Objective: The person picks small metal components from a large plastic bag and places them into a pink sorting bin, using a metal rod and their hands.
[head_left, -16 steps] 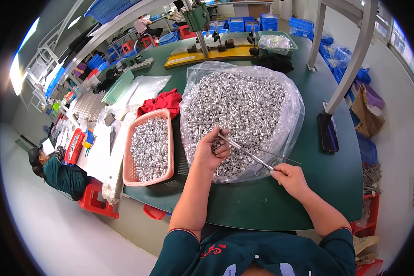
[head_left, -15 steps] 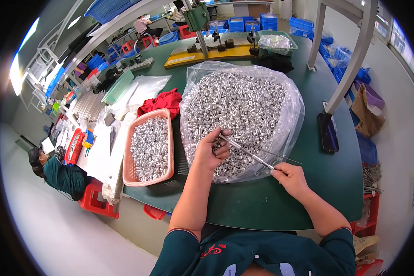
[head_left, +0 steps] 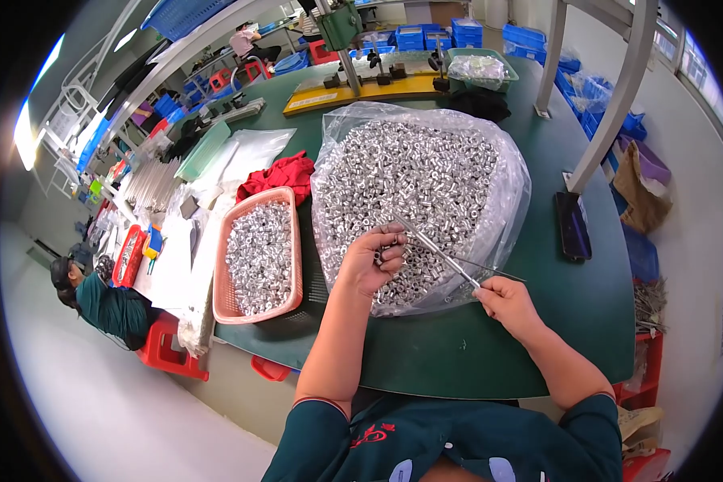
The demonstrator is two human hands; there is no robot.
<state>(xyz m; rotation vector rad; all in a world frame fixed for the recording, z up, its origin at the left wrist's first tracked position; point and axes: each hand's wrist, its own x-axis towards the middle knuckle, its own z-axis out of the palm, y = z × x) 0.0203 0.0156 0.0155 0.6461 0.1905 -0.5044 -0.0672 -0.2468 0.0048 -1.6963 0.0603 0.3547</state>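
Observation:
My right hand [head_left: 508, 305] is closed around the near ends of thin metal rods [head_left: 498, 271]. A row of small silvery metal sleeves [head_left: 438, 251] sits along one rod, which slants up and left over the pile. Close to that rod's far end, my left hand [head_left: 372, 261] is turned palm up with its fingers curled in; what lies inside them is too small to make out. Beneath both hands, a clear plastic bag [head_left: 516, 189] lies spread wide, heaped with loose metal sleeves [head_left: 426, 173].
Left of the bag stands a pink plastic basket [head_left: 218, 277] of similar sleeves, with a red cloth [head_left: 285, 178] behind it. A yellow-based fixture [head_left: 321, 100] and a green tray [head_left: 506, 84] are at the back. A phone [head_left: 572, 225] lies right. A person [head_left: 108, 305] sits at far left.
The fingertips of my left hand have come off the rod's far end, which now sticks out past them. My right hand has barely moved and keeps its grip.

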